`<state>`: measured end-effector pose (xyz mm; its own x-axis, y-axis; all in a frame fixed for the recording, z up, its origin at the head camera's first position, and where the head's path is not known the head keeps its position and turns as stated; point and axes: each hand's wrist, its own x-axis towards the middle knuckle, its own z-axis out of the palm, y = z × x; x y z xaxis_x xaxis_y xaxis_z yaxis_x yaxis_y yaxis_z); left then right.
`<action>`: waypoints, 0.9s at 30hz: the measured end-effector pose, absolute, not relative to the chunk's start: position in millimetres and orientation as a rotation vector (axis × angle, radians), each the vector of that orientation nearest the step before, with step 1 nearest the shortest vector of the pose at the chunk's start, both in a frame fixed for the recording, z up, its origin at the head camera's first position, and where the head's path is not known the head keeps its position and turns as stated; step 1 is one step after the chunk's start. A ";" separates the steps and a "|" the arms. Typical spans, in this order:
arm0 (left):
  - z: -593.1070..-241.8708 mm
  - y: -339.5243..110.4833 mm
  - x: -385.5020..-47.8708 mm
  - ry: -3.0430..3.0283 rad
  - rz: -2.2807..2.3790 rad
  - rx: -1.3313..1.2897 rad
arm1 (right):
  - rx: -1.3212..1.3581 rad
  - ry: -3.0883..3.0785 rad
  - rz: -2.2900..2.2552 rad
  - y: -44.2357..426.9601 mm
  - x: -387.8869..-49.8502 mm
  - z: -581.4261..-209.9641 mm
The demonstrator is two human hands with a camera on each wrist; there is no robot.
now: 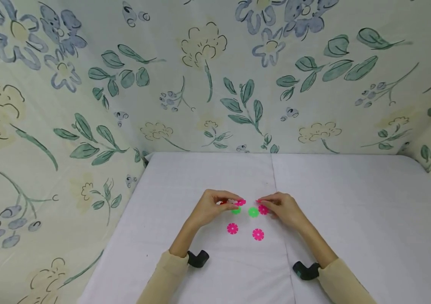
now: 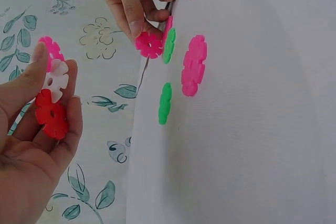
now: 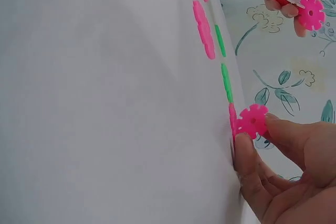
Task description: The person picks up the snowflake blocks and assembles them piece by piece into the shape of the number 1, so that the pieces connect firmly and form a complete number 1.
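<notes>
My left hand (image 1: 208, 207) holds a joined row of three notched discs above the cloth: a pink disc (image 2: 51, 53), a white disc (image 2: 55, 81) and a red disc (image 2: 51, 114). The thumb lies on the pink end, with fingers behind the row. Opposite it, my right hand (image 1: 285, 210) pinches a single pink disc (image 3: 253, 121) between thumb and fingertips. The two held pieces are apart. Just beside the right fingertips, a pink disc (image 1: 263, 210) lies on the cloth next to a green disc (image 1: 253, 212).
Another green disc (image 1: 236, 210) lies below the left fingers. Nearer the person are two pink discs, one on the left (image 1: 232, 228) and one on the right (image 1: 258, 234). A white cloth (image 1: 200, 270) covers the table; flowered fabric (image 1: 207, 84) hangs behind it.
</notes>
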<state>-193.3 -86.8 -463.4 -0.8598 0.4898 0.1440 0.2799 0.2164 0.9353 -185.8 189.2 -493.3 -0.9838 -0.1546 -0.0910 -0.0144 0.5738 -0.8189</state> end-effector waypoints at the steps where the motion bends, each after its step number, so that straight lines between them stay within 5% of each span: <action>1: -463.6 -86.7 -193.4 2.303 1.707 0.740 | -0.162 2.649 -1.383 190.2 -185.6 -493.4; 27: -461.9 -82.5 -190.6 2.250 1.713 0.802 | -0.341 2.381 -2.016 170.1 -152.2 -462.0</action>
<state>-190.6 -82.5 -461.9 -0.8323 0.5304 0.1614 0.2967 0.1802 0.9378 -152.2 170.1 -462.0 -0.9764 -0.1669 0.1368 -0.1624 0.1510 -0.9751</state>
